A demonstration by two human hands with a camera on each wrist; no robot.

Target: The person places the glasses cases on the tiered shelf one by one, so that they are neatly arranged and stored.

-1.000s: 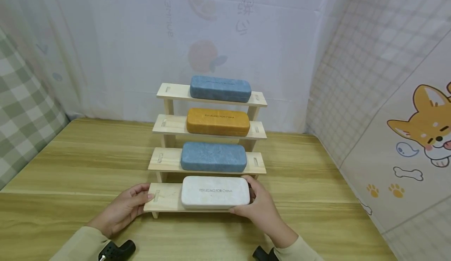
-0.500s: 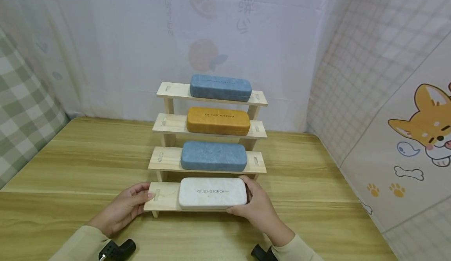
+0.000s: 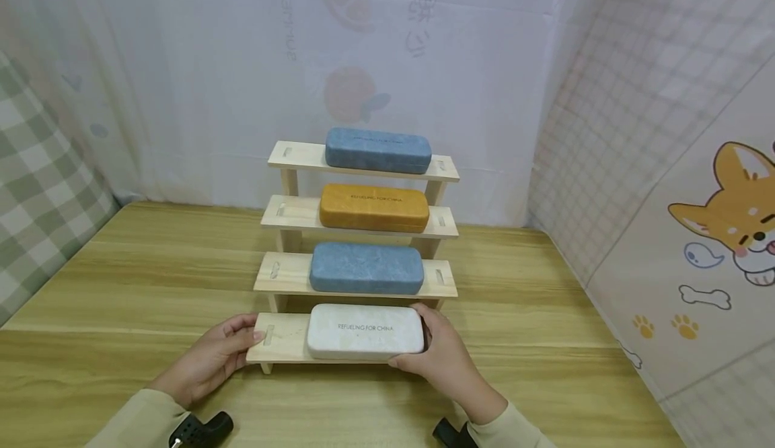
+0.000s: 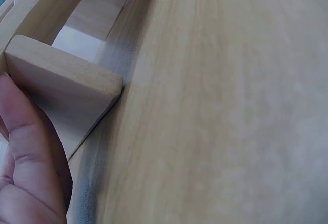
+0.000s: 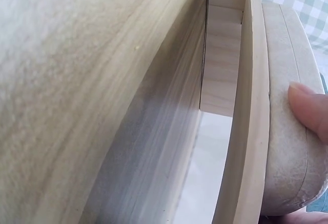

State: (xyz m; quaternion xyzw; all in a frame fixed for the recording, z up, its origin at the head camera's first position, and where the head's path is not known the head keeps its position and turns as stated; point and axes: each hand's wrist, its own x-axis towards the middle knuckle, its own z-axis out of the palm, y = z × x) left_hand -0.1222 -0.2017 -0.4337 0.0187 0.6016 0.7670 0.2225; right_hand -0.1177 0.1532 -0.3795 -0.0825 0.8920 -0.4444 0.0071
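A white glasses case [image 3: 366, 344] lettered "REFUELING FOR CHINA" lies on the lowest tier of a wooden step stand [image 3: 281, 339]. My right hand [image 3: 447, 350] grips its right end, thumb at the front and fingers behind; the tier covers none of the case's front in the right wrist view, where the thumb [image 5: 307, 108] presses its side. At the tier's left end my left hand [image 3: 212, 357] holds the board, thumb on top. In the left wrist view a finger [image 4: 28, 137] lies beside the stand's leg [image 4: 66, 75].
Higher tiers bear a blue case [image 3: 366, 270], an orange case [image 3: 374, 208] and another blue case [image 3: 378, 151]. The stand is on a wood-grain table [image 3: 533, 313]. A white curtain [image 3: 230, 85] hangs behind, with a printed cloth [image 3: 642, 233] at right.
The white glasses case and my right hand shifted slightly left along the lowest tier, then stayed put. My left hand keeps its hold on the board's end.
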